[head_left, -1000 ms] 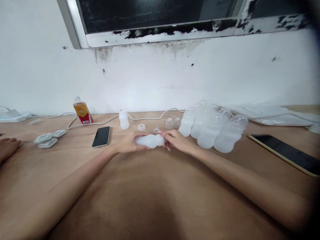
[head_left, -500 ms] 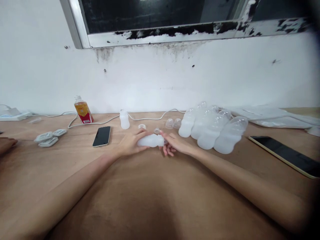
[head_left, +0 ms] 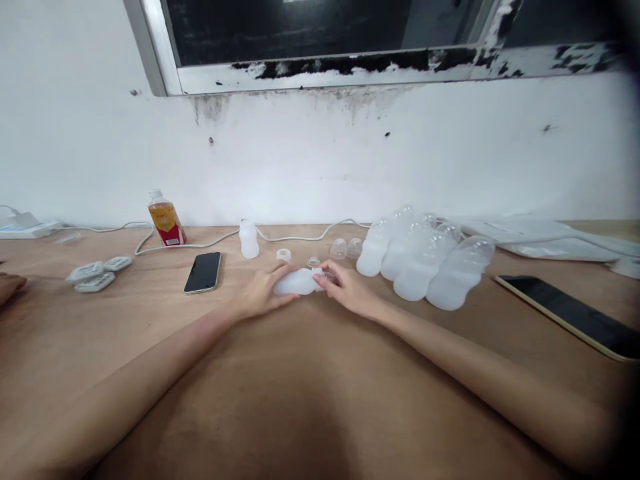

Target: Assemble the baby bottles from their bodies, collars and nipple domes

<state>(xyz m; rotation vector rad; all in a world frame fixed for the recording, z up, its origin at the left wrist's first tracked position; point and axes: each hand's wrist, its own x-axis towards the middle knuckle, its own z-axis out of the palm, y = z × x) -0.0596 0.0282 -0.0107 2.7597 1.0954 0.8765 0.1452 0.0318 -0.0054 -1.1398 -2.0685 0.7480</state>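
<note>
A frosted white baby bottle (head_left: pixel 295 283) lies on its side between my hands, its neck pointing right. My left hand (head_left: pixel 261 291) is closed around the base end. At the neck, the thumb and fingers of my right hand (head_left: pixel 347 289) grip the white collar (head_left: pixel 317 272); a clear teat partly shows behind the fingers. Just beyond the bottle sits a loose clear teat (head_left: pixel 313 262), with a white collar ring (head_left: pixel 284 255) to its left. Two clear domed caps (head_left: pixel 347 249) stand behind my right hand. Another frosted bottle (head_left: pixel 249 240) stands upright without a cap.
Several capped bottles (head_left: pixel 453 283) cluster at right, near a large phone (head_left: pixel 570 313) and plastic bags (head_left: pixel 545 239). To the left are a smaller phone (head_left: pixel 203 273), a drink bottle (head_left: pixel 167 220), white plastic pieces (head_left: pixel 95 281) and another person's hand (head_left: pixel 10 287). A white cable (head_left: pixel 295 238) runs along the back.
My right hand's fingers have shifted from hanging loosely below the neck to pinching the collar. The left hand keeps its hold on the bottle.
</note>
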